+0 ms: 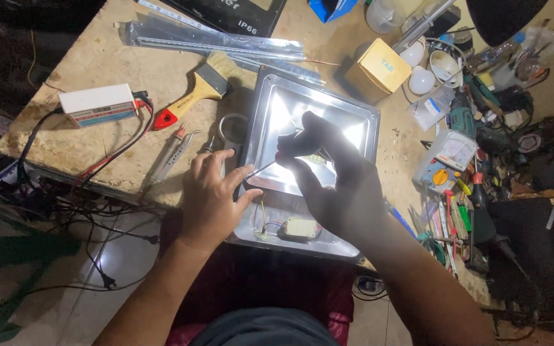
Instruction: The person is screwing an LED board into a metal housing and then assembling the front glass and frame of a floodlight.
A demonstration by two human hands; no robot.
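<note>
A square metal floodlight housing (270, 96) with a shiny reflector lies at the table's near edge. My left hand (211, 192) rests at its left rim, pinching a thin metal tool (261, 169) whose tip points into the reflector. My right hand (335, 176) hovers over the reflector's centre, fingers curled around a small part that I cannot make out. A small pale driver board (300, 228) with coloured wires sits in the housing's near section, just below both hands.
A paintbrush (193, 93) with a red-tipped handle, tweezers and a screwdriver (173, 154) lie left of the housing. A white box (97, 104) with red and black leads sits far left. A yellow carton (379, 67), bulbs, a multimeter (447, 160) and many tools crowd the right.
</note>
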